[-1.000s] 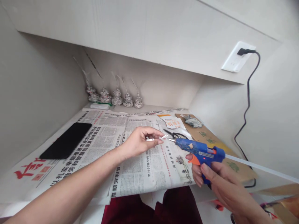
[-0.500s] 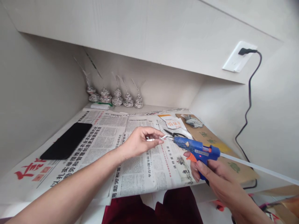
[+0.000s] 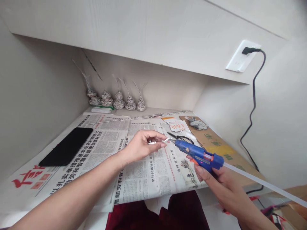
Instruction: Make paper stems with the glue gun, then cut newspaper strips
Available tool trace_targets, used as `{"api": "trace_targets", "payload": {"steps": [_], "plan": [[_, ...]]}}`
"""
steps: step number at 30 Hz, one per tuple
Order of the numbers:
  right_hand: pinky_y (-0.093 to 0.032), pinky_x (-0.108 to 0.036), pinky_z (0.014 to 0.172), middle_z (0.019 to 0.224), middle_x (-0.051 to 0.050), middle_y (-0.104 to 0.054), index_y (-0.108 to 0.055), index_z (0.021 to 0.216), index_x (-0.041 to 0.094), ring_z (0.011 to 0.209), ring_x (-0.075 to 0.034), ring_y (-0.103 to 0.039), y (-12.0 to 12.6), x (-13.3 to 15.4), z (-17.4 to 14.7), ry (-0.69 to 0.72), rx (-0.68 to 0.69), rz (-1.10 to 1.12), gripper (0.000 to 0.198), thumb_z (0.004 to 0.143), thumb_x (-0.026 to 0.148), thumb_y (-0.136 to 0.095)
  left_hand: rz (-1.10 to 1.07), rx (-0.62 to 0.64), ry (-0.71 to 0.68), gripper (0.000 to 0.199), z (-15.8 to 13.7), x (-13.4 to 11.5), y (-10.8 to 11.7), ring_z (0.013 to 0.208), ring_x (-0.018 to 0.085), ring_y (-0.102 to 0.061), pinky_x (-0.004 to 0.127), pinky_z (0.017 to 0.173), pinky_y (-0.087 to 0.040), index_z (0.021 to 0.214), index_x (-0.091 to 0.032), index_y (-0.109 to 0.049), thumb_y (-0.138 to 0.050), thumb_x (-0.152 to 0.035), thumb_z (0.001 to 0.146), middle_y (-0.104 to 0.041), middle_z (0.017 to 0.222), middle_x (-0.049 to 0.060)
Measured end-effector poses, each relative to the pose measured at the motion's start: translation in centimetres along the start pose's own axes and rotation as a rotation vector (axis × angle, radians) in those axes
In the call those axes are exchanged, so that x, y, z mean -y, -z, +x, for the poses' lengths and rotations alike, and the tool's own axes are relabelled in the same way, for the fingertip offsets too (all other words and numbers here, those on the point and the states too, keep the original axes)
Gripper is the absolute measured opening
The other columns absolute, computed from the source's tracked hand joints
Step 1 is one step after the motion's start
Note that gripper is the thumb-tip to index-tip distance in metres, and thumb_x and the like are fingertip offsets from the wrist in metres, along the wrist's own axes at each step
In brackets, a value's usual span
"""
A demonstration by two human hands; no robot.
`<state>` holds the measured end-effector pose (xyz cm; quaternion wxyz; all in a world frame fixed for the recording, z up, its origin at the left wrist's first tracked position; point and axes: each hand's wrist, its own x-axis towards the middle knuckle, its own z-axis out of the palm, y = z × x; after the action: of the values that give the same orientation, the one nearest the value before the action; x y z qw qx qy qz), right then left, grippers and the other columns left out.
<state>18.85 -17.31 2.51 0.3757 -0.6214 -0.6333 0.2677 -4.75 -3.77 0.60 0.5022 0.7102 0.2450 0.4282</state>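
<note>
My left hand [image 3: 146, 143] pinches a small white paper roll [image 3: 167, 139] between thumb and fingertips; another pale end of it shows by the palm. Wrapped round the handle of a blue glue gun [image 3: 196, 154] is my right hand [image 3: 216, 179], with a finger at the orange trigger. The gun's metal nozzle points left and meets or nearly meets the roll's tip. A long translucent glue stick [image 3: 263, 183] sticks out of the gun's back end. Black scissors [image 3: 181, 137] lie just behind the nozzle, partly hidden by the gun.
Newspaper [image 3: 141, 179] covers the tabletop. A black tablet-like slab [image 3: 66, 147] lies left. Several gourd-shaped paper coils [image 3: 118, 100] stand at the back, behind long thin paper sticks [image 3: 144, 117]. Cardboard [image 3: 216, 142] lies right; a black cord [image 3: 253, 105] runs down from the wall socket [image 3: 243, 56].
The glue gun has tilted, its back end dropping and its nozzle shifting slightly left. My left hand keeps its pinch almost in place. The view has shifted slightly.
</note>
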Motion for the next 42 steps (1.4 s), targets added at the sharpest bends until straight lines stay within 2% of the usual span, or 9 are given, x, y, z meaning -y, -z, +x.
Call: {"api": "trace_targets", "payload": {"steps": [4,11,15,24,28,34,37,39,42], "plan": [[-0.051,-0.042,0.098,0.115,-0.007,-0.071,-0.069,0.114,0.024,0.109,-0.029,-0.064,-0.1,-0.5,-0.3,0.030,-0.037,-0.066,0.035,0.088,0.045,-0.059,-0.023,0.010,0.016,0.019,0.1,0.0,0.1,0.067,0.013,-0.065,0.025,0.060,-0.054,0.094,-0.019,-0.074,-0.074,-0.025,0.076,-0.075,0.088,0.004],[-0.050,-0.040,0.098,0.115,-0.006,-0.070,-0.066,0.117,0.026,0.110,-0.028,-0.063,-0.1,-0.5,-0.5,0.132,-0.037,-0.097,0.032,0.090,0.040,-0.057,-0.081,-0.001,0.052,0.017,0.2,-0.3,0.0,0.056,0.010,-0.058,0.024,0.055,-0.052,0.090,-0.019,-0.074,-0.075,-0.023,0.074,-0.072,0.077,0.001],[-0.052,-0.039,0.095,0.111,-0.006,-0.071,-0.065,0.116,0.026,0.105,-0.028,-0.065,-0.2,-1.0,-0.5,0.142,-0.009,-0.127,0.029,0.091,0.038,-0.057,-0.097,0.010,0.077,0.018,0.2,-0.7,0.0,0.055,0.009,-0.056,0.023,0.054,-0.050,0.090,-0.018,-0.073,-0.075,-0.021,0.073,-0.070,0.074,0.000],[-0.052,-0.039,0.094,0.117,-0.007,-0.069,-0.057,0.129,0.025,0.107,-0.029,-0.064,-0.4,-1.6,-0.3,0.130,0.004,-0.127,0.038,0.093,0.037,-0.055,-0.106,0.024,0.095,0.018,0.1,-1.0,0.1,0.055,0.009,-0.057,0.023,0.054,-0.051,0.090,-0.018,-0.074,-0.075,-0.022,0.073,-0.071,0.075,0.001],[-0.052,-0.037,0.094,0.113,-0.007,-0.070,-0.059,0.126,0.024,0.106,-0.028,-0.064,-0.3,-1.4,-0.3,0.167,-0.029,-0.191,0.036,0.093,0.037,-0.054,-0.112,0.031,0.090,0.017,0.2,-0.9,0.1,0.056,0.009,-0.057,0.023,0.054,-0.051,0.091,-0.017,-0.074,-0.075,-0.023,0.074,-0.071,0.078,0.002],[-0.055,-0.033,0.087,0.109,-0.007,-0.071,-0.064,0.115,0.021,0.102,-0.028,-0.066,-0.7,-0.2,-0.3,0.259,-0.157,-0.282,0.031,0.088,0.036,-0.059,-0.102,0.047,0.111,0.021,0.1,-0.6,0.2,0.054,0.008,-0.057,0.022,0.055,-0.049,0.094,-0.015,-0.073,-0.075,-0.025,0.076,-0.068,0.075,0.001],[-0.055,-0.031,0.084,0.107,-0.006,-0.072,-0.063,0.114,0.022,0.102,-0.026,-0.067,-0.9,-0.1,-0.3,0.291,-0.169,-0.276,0.029,0.088,0.035,-0.060,-0.109,0.048,0.108,0.021,0.1,-0.7,0.3,0.054,0.008,-0.058,0.022,0.055,-0.049,0.094,-0.014,-0.072,-0.076,-0.024,0.075,-0.068,0.074,0.000],[-0.055,-0.030,0.085,0.107,-0.005,-0.072,-0.062,0.115,0.023,0.101,-0.025,-0.066,-0.9,-0.5,-0.2,0.272,-0.159,-0.254,0.029,0.088,0.035,-0.060,-0.112,0.049,0.105,0.021,0.1,-0.7,0.3,0.054,0.008,-0.058,0.022,0.055,-0.049,0.094,-0.015,-0.073,-0.076,-0.024,0.076,-0.068,0.074,0.000],[-0.053,-0.034,0.089,0.111,-0.006,-0.071,-0.064,0.114,0.023,0.104,-0.027,-0.065,-0.8,-1.0,0.0,0.164,-0.183,-0.205,0.032,0.087,0.040,-0.060,-0.113,0.056,0.100,0.019,0.0,-0.8,0.3,0.055,0.008,-0.057,0.021,0.055,-0.049,0.093,-0.015,-0.073,-0.075,-0.023,0.076,-0.068,0.073,0.000]]}}
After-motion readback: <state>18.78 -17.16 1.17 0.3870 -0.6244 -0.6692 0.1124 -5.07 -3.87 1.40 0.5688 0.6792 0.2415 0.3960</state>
